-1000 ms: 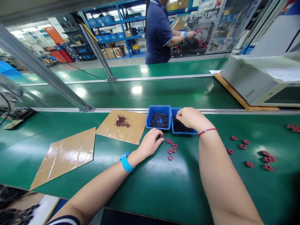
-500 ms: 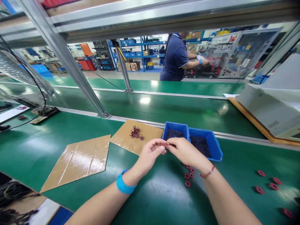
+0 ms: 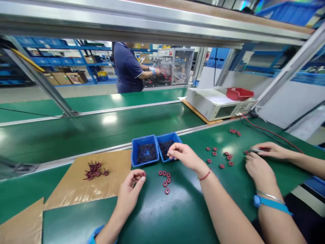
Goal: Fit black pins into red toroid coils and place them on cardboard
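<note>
In the head view, the person's left hand (image 3: 129, 195) is partly curled above the green, glossy counter (image 3: 152, 220), its thumb and fingers closed on a small red, toothed ring (image 3: 143, 174). The right hand (image 3: 185, 157) is at the near side of the right-hand blue plastic bin (image 3: 166, 138), fingers bent and fingertips drawn together; whether they have hold of anything cannot be told. A thin red bracelet (image 3: 205, 175) circles the right wrist.

The left-hand blue plastic bin (image 3: 143, 140) stands just beside the other, and both contain thin, dark pieces (image 3: 147, 154). Between the two hands, nearer the person than the bins, six more red rings (image 3: 168, 180) lie on the counter in a bent line, with the nearest one slightly apart.

Left of the bins, a flat brown cardboard sheet (image 3: 114, 162) carries a heap of red rings with dark prongs (image 3: 94, 169), one piece lying just beside it. A second brown cardboard sheet (image 3: 24, 223) shows at lower left.

On the right, a co-worker's two hands (image 3: 260, 171) are close together at the counter, near scattered red rings (image 3: 229, 156). Behind these, a pale grey boxy instrument (image 3: 203, 98) bears an open red plastic tray (image 3: 240, 94).
</note>
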### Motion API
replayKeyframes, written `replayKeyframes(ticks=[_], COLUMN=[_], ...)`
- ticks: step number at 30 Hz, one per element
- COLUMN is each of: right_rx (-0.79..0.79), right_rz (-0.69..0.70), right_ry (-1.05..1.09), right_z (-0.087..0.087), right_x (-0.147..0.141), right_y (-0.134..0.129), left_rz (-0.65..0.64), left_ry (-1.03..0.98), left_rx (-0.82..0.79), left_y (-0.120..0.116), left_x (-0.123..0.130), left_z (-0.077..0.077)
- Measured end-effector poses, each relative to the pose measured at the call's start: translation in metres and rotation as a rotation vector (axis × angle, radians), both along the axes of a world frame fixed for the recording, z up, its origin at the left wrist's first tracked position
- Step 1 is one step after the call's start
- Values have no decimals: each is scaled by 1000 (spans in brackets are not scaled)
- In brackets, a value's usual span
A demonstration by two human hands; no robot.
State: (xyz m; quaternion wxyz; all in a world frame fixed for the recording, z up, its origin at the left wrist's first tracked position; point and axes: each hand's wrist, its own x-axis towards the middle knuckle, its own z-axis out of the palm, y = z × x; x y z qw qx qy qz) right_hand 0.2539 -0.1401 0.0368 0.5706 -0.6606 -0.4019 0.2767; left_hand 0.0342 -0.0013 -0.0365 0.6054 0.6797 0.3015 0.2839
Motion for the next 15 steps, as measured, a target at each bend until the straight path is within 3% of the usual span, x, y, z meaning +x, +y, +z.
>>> replayKeyframes(ticks=[3,6,9,12,15], right_rx=[81,155,179,210,184], right_rz=[-175,-356,-496,-583,-512], right_ry=[49,119,185,228,257], right_z=[-8,-28,-47,-52,-42], right_x=[8,4,-2,-7,-15], right_y=[-63,-125,-166,-170,-140], left_rz=[14,58,126,154,128], left_ry=[14,12,-5,-20,-15], left_rx=[26,-22,-82,-108,-101], left_y=[-2,2,6,7,5], left_x=[1,1,1,2,2], left_z=[-8,-7,-3,0,0])
